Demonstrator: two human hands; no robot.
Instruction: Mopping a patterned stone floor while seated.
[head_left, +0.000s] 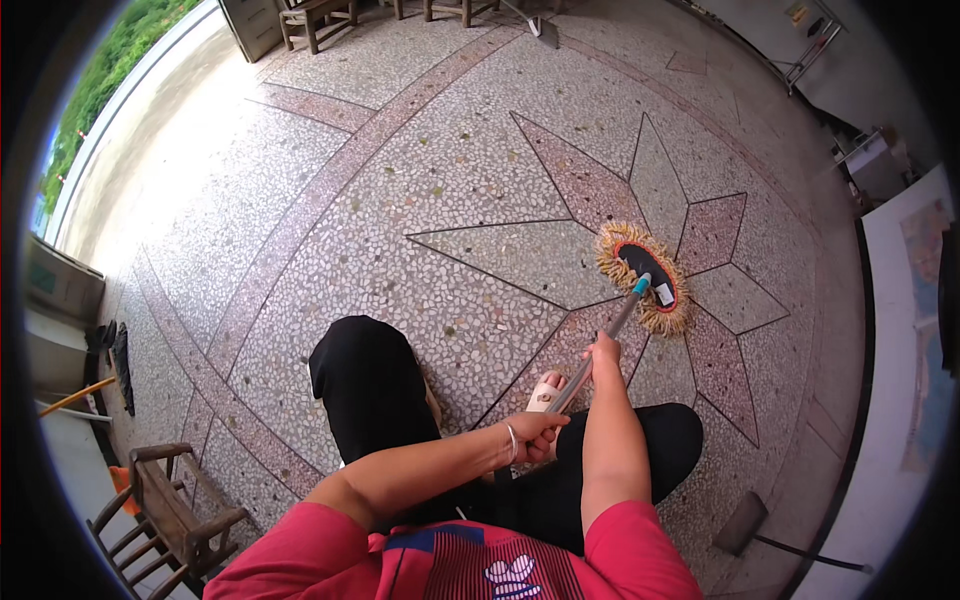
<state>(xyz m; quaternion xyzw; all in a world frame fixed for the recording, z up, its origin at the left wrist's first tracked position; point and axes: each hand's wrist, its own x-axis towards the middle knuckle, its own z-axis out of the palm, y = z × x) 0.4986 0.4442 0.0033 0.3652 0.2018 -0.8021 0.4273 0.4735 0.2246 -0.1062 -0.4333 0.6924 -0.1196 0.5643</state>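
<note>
A dust mop point(634, 261) with a shaggy yellow fringe, dark oval centre and red-orange edging lies on the speckled terrazzo floor point(420, 290), over the middle of a star pattern. Its grey pole slants back toward me from a teal joint. My right hand point(603, 354) is wrapped round the pole partway down. Nearer to my body, my left hand point(538, 436), with a bracelet at the wrist, is closed round the pole's upper end. Between my knees a foot in a light slipper point(546, 393) shows beside the pole.
A wooden chair point(185, 510) stands at the lower left, with a yellow stick point(78, 396) leaning near it. Wooden stools point(318, 22) are at the far left by a bright doorway. A dustpan-like dark piece point(741, 523) lies at the lower right near the wall.
</note>
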